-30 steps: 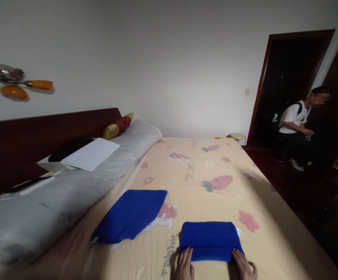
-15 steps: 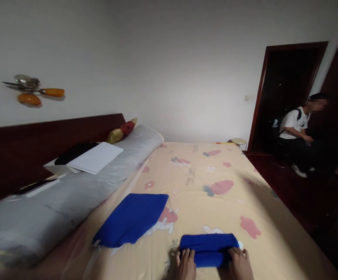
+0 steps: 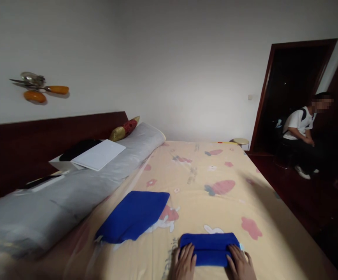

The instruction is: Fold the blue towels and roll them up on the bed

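A folded blue cloth (image 3: pixel 209 249) lies as a small rectangle on the bed near its front edge. My left hand (image 3: pixel 184 262) rests on its left end, fingers stretched over the fabric. On the opposite end lies my right hand (image 3: pixel 240 261), also with fingers extended and pressing flat. A pale tag shows at the cloth's right edge beside that hand. Farther left, a second blue cloth (image 3: pixel 135 216) is spread on the bed, untouched, its left corner carrying a small white label.
The patterned bedsheet (image 3: pixel 186 210) covers the bed. A long grey bolster (image 3: pixel 99 182) runs along the headboard (image 3: pixel 40 140), with a white box lid (image 3: pixel 99 154) on top. A person (image 3: pixel 300 128) sits by the doorway at right; a stool (image 3: pixel 241 141) stands at the bed's far end.
My fingers, curled at the folded cloth's near edge before, now lie flatter and farther over it. The cloth looks smoother. The view has shifted slightly.
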The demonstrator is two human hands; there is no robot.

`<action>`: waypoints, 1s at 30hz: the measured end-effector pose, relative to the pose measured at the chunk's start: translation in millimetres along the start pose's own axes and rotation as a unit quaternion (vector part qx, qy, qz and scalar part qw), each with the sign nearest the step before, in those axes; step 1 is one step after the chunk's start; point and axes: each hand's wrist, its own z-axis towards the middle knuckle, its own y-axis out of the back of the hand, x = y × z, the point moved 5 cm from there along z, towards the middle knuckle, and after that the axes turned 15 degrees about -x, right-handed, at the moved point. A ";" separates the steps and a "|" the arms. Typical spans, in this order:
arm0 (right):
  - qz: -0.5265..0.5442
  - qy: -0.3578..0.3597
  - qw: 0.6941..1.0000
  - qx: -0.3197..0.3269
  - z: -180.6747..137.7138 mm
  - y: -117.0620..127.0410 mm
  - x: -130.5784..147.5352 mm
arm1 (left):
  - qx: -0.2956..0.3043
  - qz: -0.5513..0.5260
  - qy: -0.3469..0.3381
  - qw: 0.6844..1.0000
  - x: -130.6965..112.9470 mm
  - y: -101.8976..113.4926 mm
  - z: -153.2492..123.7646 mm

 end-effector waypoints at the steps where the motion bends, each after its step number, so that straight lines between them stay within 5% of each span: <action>1: -0.015 -0.021 1.000 0.008 -6.3 -0.8 -10.2 | -0.012 0.022 0.007 1.000 11.9 5.4 -4.5; 6: -0.068 -0.167 0.983 0.042 -14.4 -12.6 -15.2 | -0.048 0.079 0.032 0.995 31.2 2.1 -24.4; 14: 0.086 -0.098 0.980 0.149 34.7 -46.4 76.0 | 0.079 -0.061 0.069 0.993 -55.4 -57.4 0.8; 23: -0.013 -0.159 0.985 0.061 11.7 -24.0 -4.2 | 0.225 -0.036 0.217 0.949 7.9 0.4 18.5; 30: -0.015 -0.118 0.991 0.053 13.0 -18.3 -6.7 | 0.179 -0.004 0.187 0.966 8.5 -5.4 17.4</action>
